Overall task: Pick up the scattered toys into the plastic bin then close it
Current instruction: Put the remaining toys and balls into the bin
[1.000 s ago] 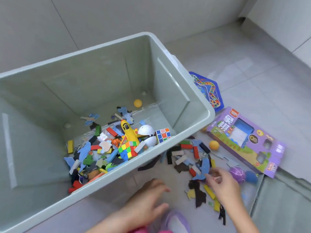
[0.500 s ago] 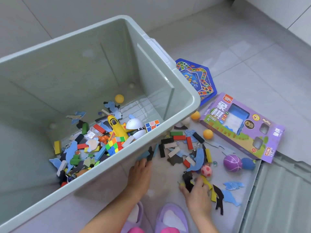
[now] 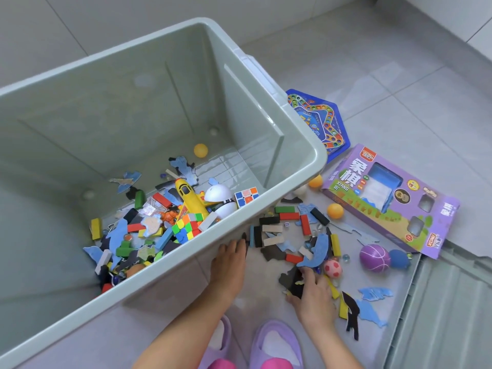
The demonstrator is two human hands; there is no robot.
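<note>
The large grey-green plastic bin (image 3: 300, 121) stands open, holding a yellow toy plane (image 3: 190, 198), puzzle cubes, blocks and flat foam shapes. Scattered toys lie on the floor to its right: coloured blocks (image 3: 288, 215), a blue dolphin shape (image 3: 318, 250), a pink ball (image 3: 332, 269), a purple ball (image 3: 374, 258) and orange balls (image 3: 335, 210). My left hand (image 3: 229, 265) lies flat on the floor against the bin's outer wall, holding nothing. My right hand (image 3: 314, 294) curls its fingers over black flat pieces (image 3: 294, 282) on the floor.
A purple toy box (image 3: 386, 203) and a blue board game (image 3: 316, 121) lie to the right of the bin. The bin's ridged lid (image 3: 439, 315) rests on the floor at the lower right. My purple slippers (image 3: 277, 344) are at the bottom edge.
My left hand has slid forward to the bin's wall. My right hand has moved back from near the purple ball and closed on the black pieces. The view has shifted.
</note>
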